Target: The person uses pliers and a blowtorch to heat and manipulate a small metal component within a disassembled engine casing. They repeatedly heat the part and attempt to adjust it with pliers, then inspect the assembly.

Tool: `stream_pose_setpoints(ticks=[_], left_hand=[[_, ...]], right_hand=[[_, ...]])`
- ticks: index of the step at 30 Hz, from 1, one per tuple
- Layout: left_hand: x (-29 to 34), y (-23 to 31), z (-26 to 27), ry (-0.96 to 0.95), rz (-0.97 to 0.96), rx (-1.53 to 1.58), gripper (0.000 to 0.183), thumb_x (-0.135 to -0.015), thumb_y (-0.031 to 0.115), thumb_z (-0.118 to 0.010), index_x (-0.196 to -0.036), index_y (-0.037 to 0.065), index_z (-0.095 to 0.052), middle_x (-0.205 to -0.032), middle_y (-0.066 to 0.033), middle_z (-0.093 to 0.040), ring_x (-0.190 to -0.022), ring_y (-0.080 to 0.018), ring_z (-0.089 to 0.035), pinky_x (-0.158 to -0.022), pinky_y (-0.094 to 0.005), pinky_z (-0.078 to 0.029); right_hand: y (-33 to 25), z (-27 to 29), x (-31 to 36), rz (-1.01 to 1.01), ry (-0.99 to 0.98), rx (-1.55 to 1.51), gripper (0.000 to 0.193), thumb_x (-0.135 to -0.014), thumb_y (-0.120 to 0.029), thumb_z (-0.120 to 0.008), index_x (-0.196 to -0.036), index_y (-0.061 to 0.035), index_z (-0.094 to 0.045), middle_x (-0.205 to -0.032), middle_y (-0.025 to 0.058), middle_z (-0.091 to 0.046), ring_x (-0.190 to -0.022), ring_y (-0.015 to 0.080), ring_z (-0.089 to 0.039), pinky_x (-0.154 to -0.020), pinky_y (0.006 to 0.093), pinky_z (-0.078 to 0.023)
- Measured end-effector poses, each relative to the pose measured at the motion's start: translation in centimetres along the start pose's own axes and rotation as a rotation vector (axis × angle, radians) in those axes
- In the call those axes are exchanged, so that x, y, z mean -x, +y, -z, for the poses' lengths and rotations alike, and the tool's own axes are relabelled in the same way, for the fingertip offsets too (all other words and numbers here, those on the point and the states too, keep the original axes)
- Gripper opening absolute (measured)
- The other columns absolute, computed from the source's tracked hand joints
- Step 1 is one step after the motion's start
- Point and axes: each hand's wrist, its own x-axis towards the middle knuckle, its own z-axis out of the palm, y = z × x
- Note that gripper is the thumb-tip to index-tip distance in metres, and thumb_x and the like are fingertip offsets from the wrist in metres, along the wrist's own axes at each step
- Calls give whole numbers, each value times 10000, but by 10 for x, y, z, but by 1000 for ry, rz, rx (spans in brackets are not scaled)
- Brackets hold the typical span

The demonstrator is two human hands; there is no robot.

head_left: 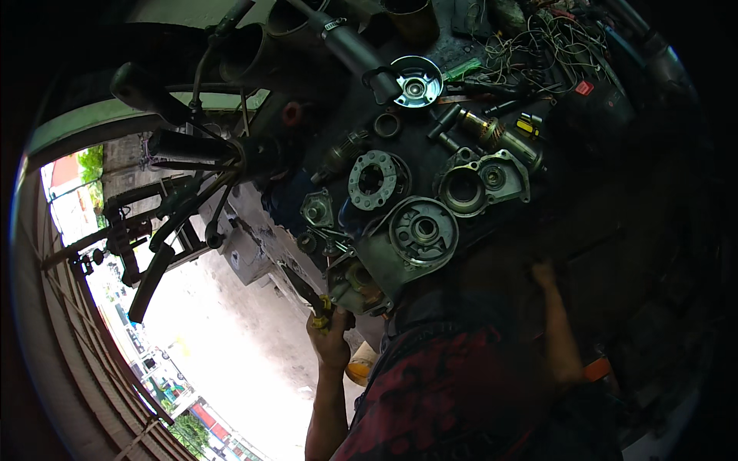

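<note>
Many parts [403, 244] crowd a bench [421, 147] beside bright floor [254, 330]; left grip [330, 344] clasps a tool [323, 309], right grip [544, 273] unclear.

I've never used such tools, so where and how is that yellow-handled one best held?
I'd probably grip the tool by its yellow handle, from the near side, where the left hand is: that end lies nearest, while the slender dark end points away.

Dark bench [419, 142] carries metal housings [407, 242], an armature [481, 127], tangled wires [530, 50].
</note>
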Motion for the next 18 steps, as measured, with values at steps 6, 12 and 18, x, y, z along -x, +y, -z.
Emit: stream_pose_setpoints(ticks=[6,12,18], left_hand=[[-6,0,5,-29,-106,-166,311,-989,169,-696,-1213,-28,-608,-1008,-95,-698,-901,-186,-673,-800,-329,-541],[-13,7,-17,109,-286,-118,222,-1032,209,-589,-1008,-3,-650,-791,-32,-605,-725,-130,-560,-649,-299,-424],[-4,33,-23,-10,-371,24,232,-1037,242,-611,-967,24,-573,-798,-25,-560,-695,-118,-518,-634,-292,-416]], right_hand=[[-54,20,21,53,-165,813,699,-980,-614,-546,-1281,2,-684,-1361,282,-630,-1281,387,-614,-1091,499,-482],[-217,80,100,253,-530,776,601,-975,-547,-604,-1306,-52,-683,-1342,235,-651,-1242,399,-628,-1070,458,-502],[-336,116,163,519,-478,611,435,-931,-406,-705,-1140,-26,-734,-992,198,-749,-925,337,-727,-833,446,-560]])
